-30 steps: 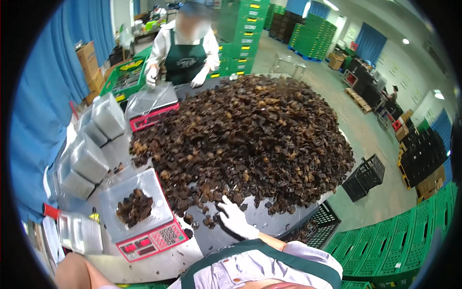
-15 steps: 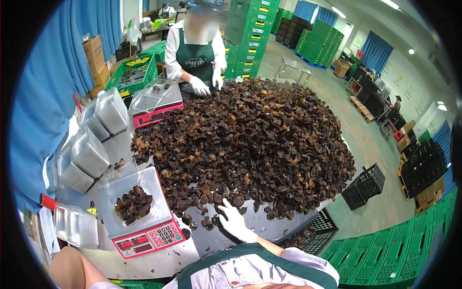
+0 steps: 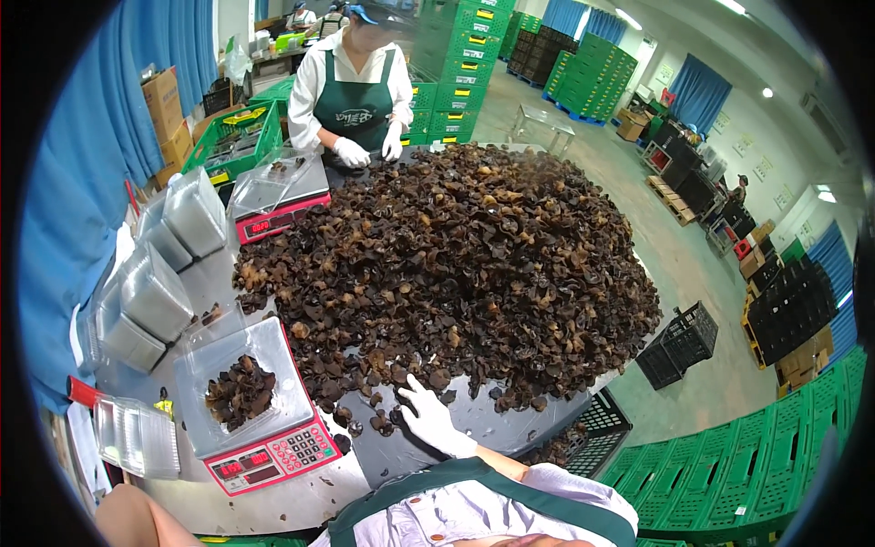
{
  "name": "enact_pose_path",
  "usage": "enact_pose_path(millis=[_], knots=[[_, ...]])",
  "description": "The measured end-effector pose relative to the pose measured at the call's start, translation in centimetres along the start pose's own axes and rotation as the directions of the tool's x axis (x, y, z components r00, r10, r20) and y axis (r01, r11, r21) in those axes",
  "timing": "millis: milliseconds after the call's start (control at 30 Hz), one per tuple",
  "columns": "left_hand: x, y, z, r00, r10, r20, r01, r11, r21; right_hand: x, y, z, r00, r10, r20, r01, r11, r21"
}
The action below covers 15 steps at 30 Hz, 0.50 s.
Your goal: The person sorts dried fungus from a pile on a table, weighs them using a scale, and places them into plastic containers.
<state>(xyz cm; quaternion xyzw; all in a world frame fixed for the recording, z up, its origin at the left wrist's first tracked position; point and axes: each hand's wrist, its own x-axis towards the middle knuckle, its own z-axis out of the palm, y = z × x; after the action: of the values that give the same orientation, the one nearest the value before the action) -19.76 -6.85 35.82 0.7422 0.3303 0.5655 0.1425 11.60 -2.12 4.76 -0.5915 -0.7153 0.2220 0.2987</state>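
A large heap of dark brown wood ear mushrooms (image 3: 474,264) covers most of the table. At its near edge my right hand (image 3: 433,421), in a white glove, lies open with fingers stretched toward the heap; nothing shows in its grasp. Several loose pieces lie just left of its fingertips. My left hand is not in view; only part of my bare left arm (image 3: 137,518) shows at the lower left. A red digital scale (image 3: 273,456) stands left of my right hand. On it, a clear plastic tray (image 3: 284,394) holds a small pile of mushrooms (image 3: 241,392).
Stacked clear plastic boxes (image 3: 155,292) line the table's left side. Across the table, a co-worker (image 3: 351,96) in white gloves stands beside a second red scale (image 3: 273,219). Black crates (image 3: 679,346) stand at the right, green crates (image 3: 747,465) at the lower right.
The whole view has shifted slightly, so the scene sits a little further left. My right hand stays open at the heap's near edge, with little visible movement against the table.
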Motion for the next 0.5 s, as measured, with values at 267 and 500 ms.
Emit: enact_pose_path(millis=[267, 500], knots=[[0.03, 0.31, -0.11, 1.000, 0.016, -0.012, -0.016, 1.000, 0.000, -0.15, -0.26, 0.09, 1.000, -0.022, -0.010, 0.022, 1.000, 0.004], [-0.49, 0.84, -0.24, 0.998, 0.042, -0.039, -0.042, 0.999, 0.003, 0.15, 0.23, -0.27, 0.999, 0.017, 0.028, -0.017, 1.000, -0.003]])
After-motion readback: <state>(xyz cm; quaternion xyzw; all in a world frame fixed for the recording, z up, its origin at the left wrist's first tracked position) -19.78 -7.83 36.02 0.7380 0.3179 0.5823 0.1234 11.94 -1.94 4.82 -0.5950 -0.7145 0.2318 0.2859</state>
